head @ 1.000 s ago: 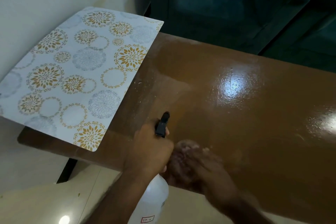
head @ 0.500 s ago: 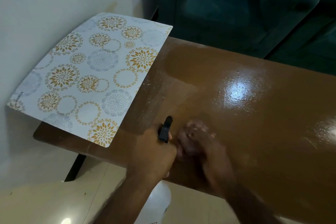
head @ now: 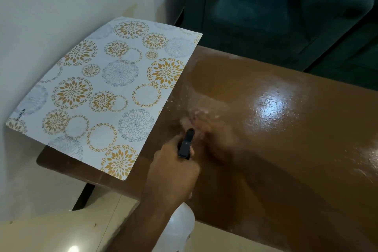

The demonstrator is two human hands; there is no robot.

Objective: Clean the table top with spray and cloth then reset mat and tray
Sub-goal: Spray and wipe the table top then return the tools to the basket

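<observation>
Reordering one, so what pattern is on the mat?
White mat with gold and grey floral circles; head view.

One head-worn camera looks forward and down from close above the brown table.

Lit dimly and warmly from above. Glaring white on the glossy table top right of and beyond the left hand gripping the spray bottle, again farther right. Smeared by motion just beyond the grip: the right hand. Murky over the teal armchair far beyond; shadowed beneath the mat left of the grip. Bowed toward the edges.
</observation>
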